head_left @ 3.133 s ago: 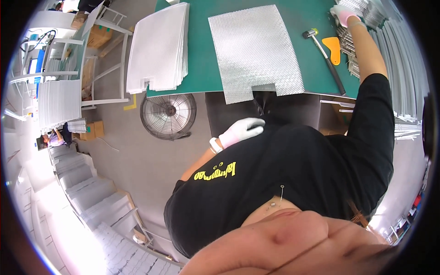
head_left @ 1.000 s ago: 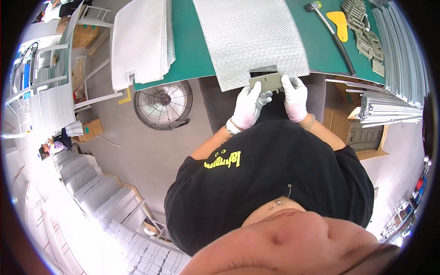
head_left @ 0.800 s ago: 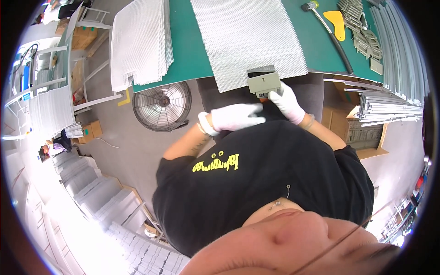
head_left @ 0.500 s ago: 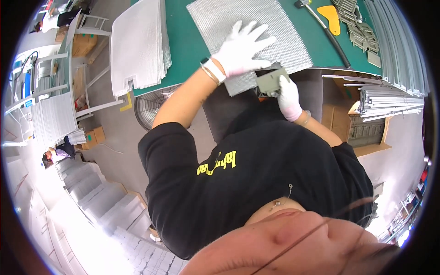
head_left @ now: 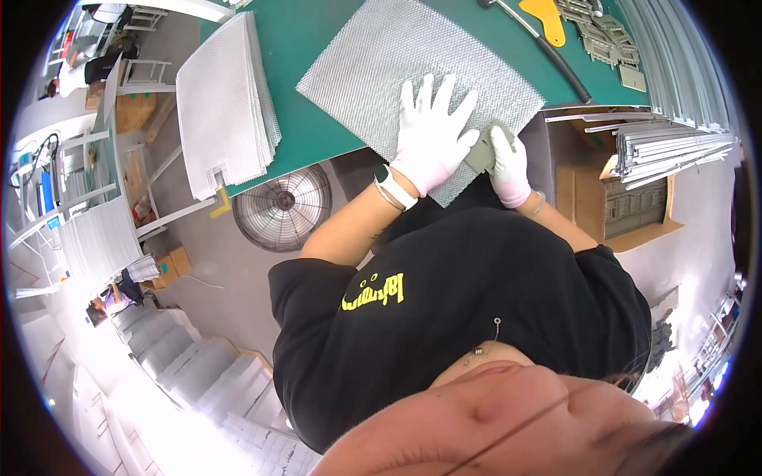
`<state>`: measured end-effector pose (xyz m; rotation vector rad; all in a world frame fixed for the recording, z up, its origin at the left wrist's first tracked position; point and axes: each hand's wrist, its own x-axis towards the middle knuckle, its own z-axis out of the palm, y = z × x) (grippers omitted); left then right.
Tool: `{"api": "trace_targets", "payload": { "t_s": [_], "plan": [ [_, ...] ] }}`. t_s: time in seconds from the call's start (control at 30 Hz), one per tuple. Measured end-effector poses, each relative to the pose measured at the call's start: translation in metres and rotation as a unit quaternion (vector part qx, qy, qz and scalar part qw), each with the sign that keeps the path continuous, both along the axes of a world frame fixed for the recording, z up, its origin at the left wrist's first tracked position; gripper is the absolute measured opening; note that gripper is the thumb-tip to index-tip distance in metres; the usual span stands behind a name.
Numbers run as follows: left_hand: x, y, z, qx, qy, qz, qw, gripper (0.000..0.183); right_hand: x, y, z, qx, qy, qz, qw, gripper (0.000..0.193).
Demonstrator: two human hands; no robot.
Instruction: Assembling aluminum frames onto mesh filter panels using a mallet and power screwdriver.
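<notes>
A silvery metal mesh sheet [head_left: 373, 75] lies on the green tabletop, one corner sticking out past the near edge toward my body. My left hand [head_left: 432, 135], in a white glove, presses flat on the sheet with its fingers spread. At the sheet's near right edge, my gloved right hand [head_left: 509, 168] grips a small grey-green plate [head_left: 481, 156], its thumb on top. The plate sits against or over the mesh edge; whether the edge is inside it I cannot tell. The right fingers underneath are hidden.
On the table, a stack of mesh sheets [head_left: 226, 103] stands left. To the right are a hammer [head_left: 562, 67], a yellow scraper [head_left: 544, 21], several grey-green pieces [head_left: 607, 40] and long metal strips [head_left: 675, 71]. Below are a floor fan [head_left: 283, 208] and an open carton [head_left: 583, 202].
The mesh sheet has turned and come nearer my body. My left hand has slid nearer along with it. The plate in my right hand is now turned and against the mesh's right edge.
</notes>
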<state>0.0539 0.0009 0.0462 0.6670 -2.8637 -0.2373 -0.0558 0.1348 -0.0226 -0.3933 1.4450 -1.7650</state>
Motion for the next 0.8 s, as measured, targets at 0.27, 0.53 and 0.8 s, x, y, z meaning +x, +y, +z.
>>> {"api": "trace_targets", "payload": {
  "t_s": [0.27, 0.53, 0.8],
  "plan": [
    [-0.001, 0.003, 0.006, -0.001, -0.003, 0.004, 1.000, 0.059, -0.014, 0.001, -0.005, 0.004, -0.047, 0.082, 0.996, 0.019],
    [0.006, -0.025, 0.004, -0.023, -0.012, -0.018, 1.000, 0.056, -0.014, -0.028, 0.006, 0.017, -0.061, 0.215, 0.974, 0.028],
    [-0.001, -0.025, 0.004, 0.026, 0.063, -0.083, 0.994, 0.047, -0.030, 0.003, 0.009, 0.032, -0.108, 0.132, 0.985, 0.040]
  ]
}}
